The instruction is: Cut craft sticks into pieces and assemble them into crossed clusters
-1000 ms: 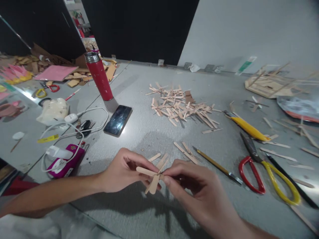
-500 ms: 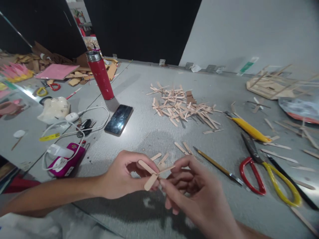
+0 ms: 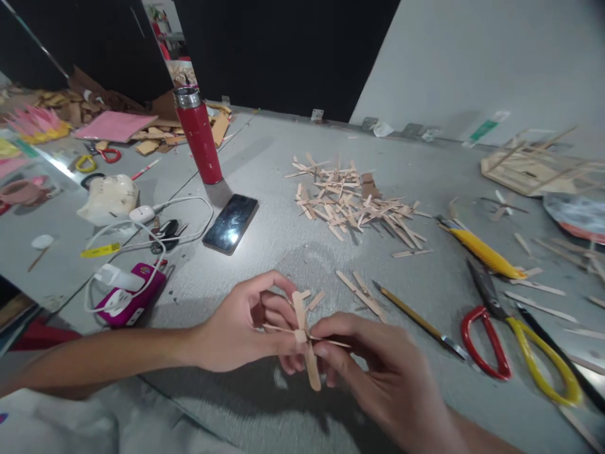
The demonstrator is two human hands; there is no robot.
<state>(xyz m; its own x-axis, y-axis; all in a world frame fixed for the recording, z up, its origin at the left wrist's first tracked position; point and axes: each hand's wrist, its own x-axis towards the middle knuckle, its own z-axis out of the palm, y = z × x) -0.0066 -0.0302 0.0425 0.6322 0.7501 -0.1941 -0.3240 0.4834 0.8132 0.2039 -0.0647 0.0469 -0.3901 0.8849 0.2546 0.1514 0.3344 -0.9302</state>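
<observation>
Both my hands meet low in the middle over a grey table [image 3: 283,189]. They hold a small cross of wooden sticks [image 3: 305,334]: a flat craft stick standing nearly upright, crossed by a thinner one lying level. My left hand [image 3: 246,328] pinches the cross from the left, fingers curled round it. My right hand [image 3: 378,372] pinches it from the right at the crossing point. A few loose stick pieces [image 3: 362,291] lie on the table just beyond my fingers.
A heap of cut wooden sticks [image 3: 352,205] lies mid-table. A pencil [image 3: 416,318], red-and-yellow scissors [image 3: 510,321] and a yellow utility knife [image 3: 482,252] lie to the right. A phone [image 3: 231,224], red flask [image 3: 198,135], cables and a pink device [image 3: 130,299] sit left.
The stick cross has been turned in my fingers: the flat stick that slanted now stands nearly upright. The view has shifted slightly, so objects sit lower right.
</observation>
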